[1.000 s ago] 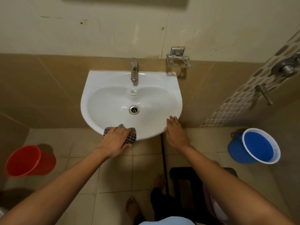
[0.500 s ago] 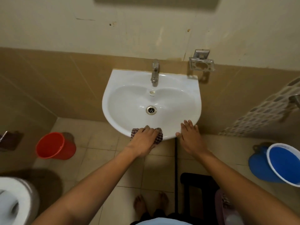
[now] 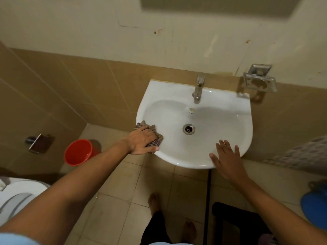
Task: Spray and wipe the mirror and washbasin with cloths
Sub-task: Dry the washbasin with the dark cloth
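Your left hand point(image 3: 143, 140) has carried the cloth point(image 3: 150, 134) from the near front lip of the washbasin point(image 3: 230, 110) round to its left rim, so the front edge looks done and the wiping is now working up the left side. That hand lies on top of the cloth with fingers loosely curled over it, pressing it onto the rim, thumb along the near edge. Your right hand point(image 3: 227, 159) has lifted its fingers and spread them; it sits flat and open at the near right rim, holding nothing, probably steadying you. The tap point(image 3: 199, 87) and the far rim are not reached yet, and the bowl around the drain point(image 3: 188, 128) may want a pass too. The mirror is out of sight above. A red bucket point(image 3: 78, 152) stands on the floor to the left.
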